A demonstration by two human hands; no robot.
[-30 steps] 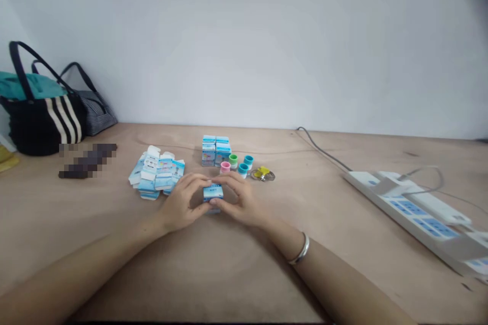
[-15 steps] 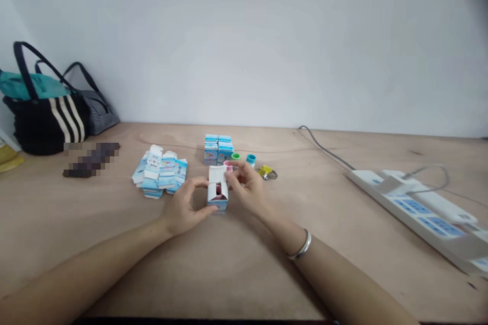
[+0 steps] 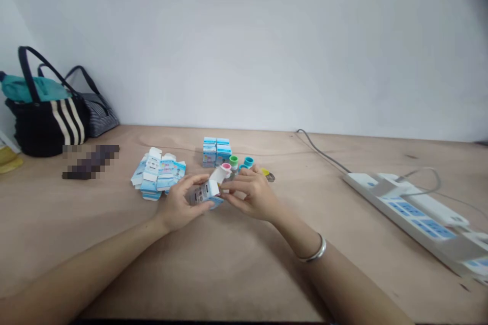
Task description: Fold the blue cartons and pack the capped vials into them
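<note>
My left hand (image 3: 173,208) grips a small blue-and-white carton (image 3: 203,193) between thumb and fingers. The carton is tipped over to the right, its lid flap up. At its open end my right hand (image 3: 255,193) has its fingers pinched together; what they hold is hidden. Just behind are small containers with a pink rim (image 3: 226,166), a green rim (image 3: 234,160) and a blue rim (image 3: 248,161), partly covered by my hands. Flattened blue-and-white cartons (image 3: 160,172) lie in a pile beyond my left hand.
Upright closed cartons (image 3: 216,155) stand grouped behind the hands. A yellow-and-metal item (image 3: 268,174) lies beyond my right hand. White power strips (image 3: 412,216) with a grey cable stretch along the right. Bags (image 3: 48,117) and a pixelated dark object (image 3: 91,162) are at the left.
The carton has gone from upright to tilted toward the right. My right hand has moved from its raised flap to the right side of its opening, and its fingers have drawn together.
</note>
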